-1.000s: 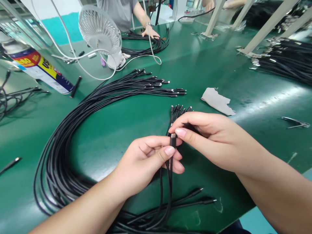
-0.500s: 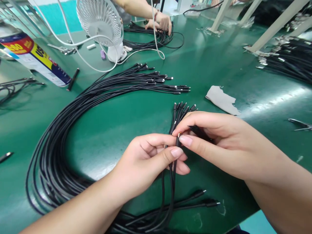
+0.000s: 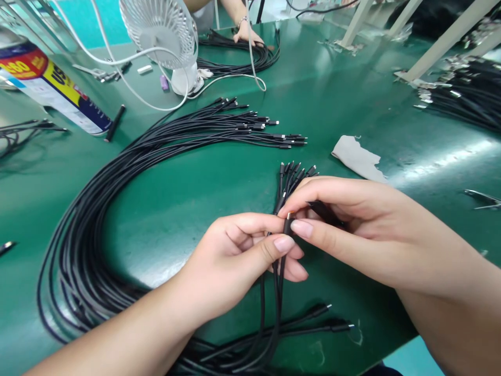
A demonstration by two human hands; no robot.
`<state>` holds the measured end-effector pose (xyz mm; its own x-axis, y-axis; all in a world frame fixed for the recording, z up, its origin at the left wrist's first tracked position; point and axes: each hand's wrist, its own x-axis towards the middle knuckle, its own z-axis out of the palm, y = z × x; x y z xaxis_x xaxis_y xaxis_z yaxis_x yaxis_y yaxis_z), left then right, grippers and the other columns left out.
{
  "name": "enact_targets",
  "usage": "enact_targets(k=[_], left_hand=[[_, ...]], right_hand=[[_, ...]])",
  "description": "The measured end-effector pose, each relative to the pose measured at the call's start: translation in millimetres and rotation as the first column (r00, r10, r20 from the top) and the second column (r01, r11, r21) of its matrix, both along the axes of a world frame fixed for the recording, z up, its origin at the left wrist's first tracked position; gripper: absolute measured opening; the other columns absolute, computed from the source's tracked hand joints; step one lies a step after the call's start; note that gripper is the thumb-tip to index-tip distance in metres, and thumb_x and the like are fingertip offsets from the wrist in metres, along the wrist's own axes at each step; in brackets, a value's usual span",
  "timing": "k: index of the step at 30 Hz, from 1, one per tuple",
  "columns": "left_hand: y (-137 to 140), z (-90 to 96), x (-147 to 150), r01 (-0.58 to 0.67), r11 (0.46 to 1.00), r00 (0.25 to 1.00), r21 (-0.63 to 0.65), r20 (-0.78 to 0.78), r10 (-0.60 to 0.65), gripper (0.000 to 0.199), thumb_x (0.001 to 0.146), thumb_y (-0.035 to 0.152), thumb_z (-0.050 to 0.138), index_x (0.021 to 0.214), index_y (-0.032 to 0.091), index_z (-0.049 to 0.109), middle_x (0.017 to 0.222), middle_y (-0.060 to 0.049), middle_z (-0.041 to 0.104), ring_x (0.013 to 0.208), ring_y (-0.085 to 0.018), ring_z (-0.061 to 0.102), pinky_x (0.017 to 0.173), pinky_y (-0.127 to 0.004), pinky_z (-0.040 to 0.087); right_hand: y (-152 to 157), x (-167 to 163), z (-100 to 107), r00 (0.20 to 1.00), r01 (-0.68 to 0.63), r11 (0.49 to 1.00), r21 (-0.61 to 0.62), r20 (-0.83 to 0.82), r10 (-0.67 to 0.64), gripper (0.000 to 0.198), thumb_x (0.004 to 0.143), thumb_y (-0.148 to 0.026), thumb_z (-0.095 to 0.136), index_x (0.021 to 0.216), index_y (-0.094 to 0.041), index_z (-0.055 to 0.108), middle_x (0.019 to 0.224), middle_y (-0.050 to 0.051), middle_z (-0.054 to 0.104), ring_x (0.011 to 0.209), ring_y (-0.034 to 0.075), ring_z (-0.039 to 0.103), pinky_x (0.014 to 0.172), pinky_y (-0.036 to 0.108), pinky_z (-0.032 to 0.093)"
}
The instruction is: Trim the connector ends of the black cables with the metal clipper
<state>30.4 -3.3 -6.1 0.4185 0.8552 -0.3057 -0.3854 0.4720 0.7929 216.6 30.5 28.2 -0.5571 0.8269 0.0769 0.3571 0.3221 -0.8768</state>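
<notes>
Between thumb and forefinger, my left hand [image 3: 242, 256] pinches a black USB cable [image 3: 287, 225] just below its bare metal plug, which points up. My right hand [image 3: 348, 224] is closed, with its thumb tip against the plug's housing and its forefinger curled behind. A dark flat piece [image 3: 325, 213] is tucked in the right hand; its kind I cannot make out. Behind the fingers stands a bunch of black cable ends [image 3: 291, 177]. More cables [image 3: 86, 219] curve in a thick bundle around the left, and two loose plugs [image 3: 332, 326] lie below my hands.
A white fan [image 3: 160, 31] with a looping white cord stands at the back left, near a spray can [image 3: 58, 89]. Beyond, another person's hand [image 3: 248, 34] touches coiled cables. A grey cloth scrap [image 3: 358, 156], tweezers [image 3: 483, 198] and more cables [image 3: 465, 99] lie right.
My hands keep the same hold on the cable, with barely any movement. The other person's hands have shifted on the coiled cables, and only one shows now. The view has shifted slightly.
</notes>
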Motion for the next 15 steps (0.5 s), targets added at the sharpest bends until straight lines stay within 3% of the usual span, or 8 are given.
enact_targets(k=[8, 15], left_hand=[[0.2, 4.7, 0.9, 0.024, 0.999, 0.996, -0.032, 0.086, -0.021, 0.006, 0.081, 0.018, 0.081, 0.080, 0.013, 0.077, 0.068, 0.000, 0.077, 0.060, -0.009, 0.072, 0.064, -0.016, 0.059], [0.3, 5.3, 1.3, -0.011, 1.000, 1.000, -0.015, 0.016, 0.011, 0.005, 0.081, 0.009, 0.078, 0.082, 0.014, 0.080, 0.063, 0.001, 0.077, 0.060, -0.007, 0.071, 0.066, -0.015, 0.059]], right_hand=[[-0.2, -2.2, 2.7, 0.997, -0.057, 0.992, -0.117, -0.056, 0.051, 0.011, 0.094, -0.024, 0.057, 0.088, -0.018, 0.065, 0.065, 0.000, 0.072, 0.057, 0.012, 0.063, 0.049, 0.020, 0.049], [-1.9, -3.8, -1.1, 1.000, 0.030, 0.999, 0.045, 0.000, -0.030, 0.011, 0.090, -0.024, 0.065, 0.082, -0.019, 0.069, 0.069, 0.001, 0.071, 0.058, 0.012, 0.061, 0.047, 0.021, 0.045]])
